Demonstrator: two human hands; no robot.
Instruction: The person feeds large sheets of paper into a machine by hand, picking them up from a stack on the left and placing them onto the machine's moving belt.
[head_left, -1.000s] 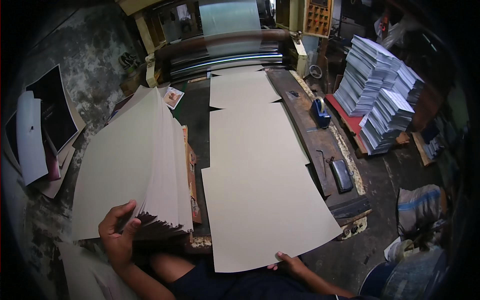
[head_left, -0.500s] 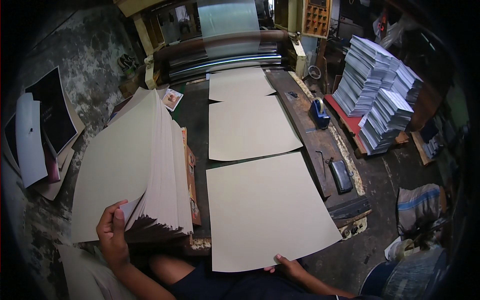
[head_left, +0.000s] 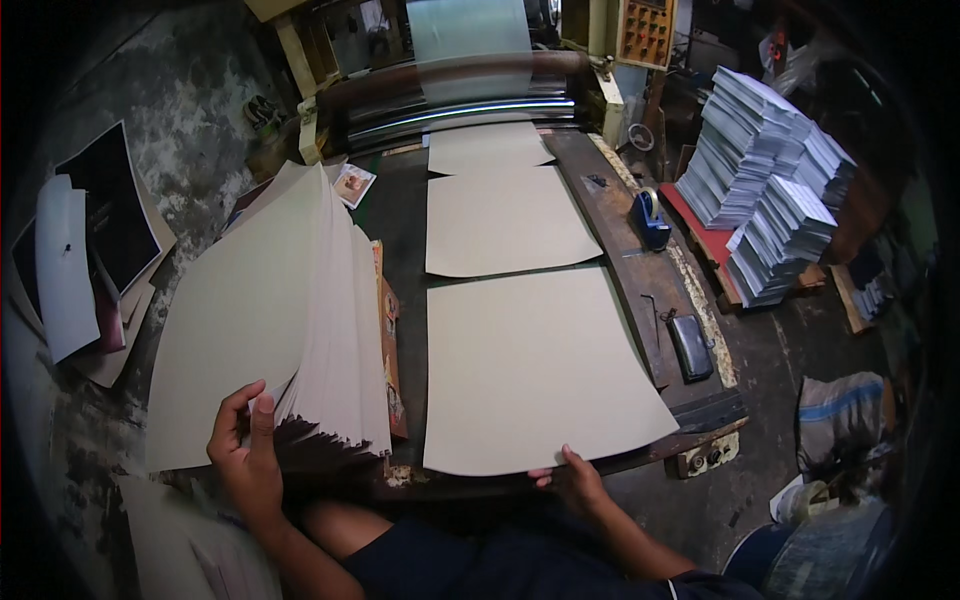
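Note:
A large cream sheet (head_left: 540,370) lies on the machine's feed table, its near edge pinched in my right hand (head_left: 580,488), thumb on top and fingertips below. Ahead of it, another cream sheet (head_left: 510,222) and a third sheet (head_left: 485,148) run in line to the rollers (head_left: 460,115). To the left stands a thick, fanned stack of cream sheets (head_left: 235,310). At its near corner my left hand (head_left: 248,445) is closed on the lifted corner of the top sheet, thumb toward me; the fingertips are partly hidden.
A blue tape dispenser (head_left: 652,222) and a dark case (head_left: 690,347) rest on the table's right side. Tall piles of paper (head_left: 745,150) stand on a pallet at the right. Dark printed sheets (head_left: 115,215) lean at the left wall. A control panel (head_left: 645,32) hangs behind.
My right hand has pushed the nearest sheet forward, toward the sheet ahead. The sheets in front have advanced toward the rollers. My left hand remains at the stack's corner.

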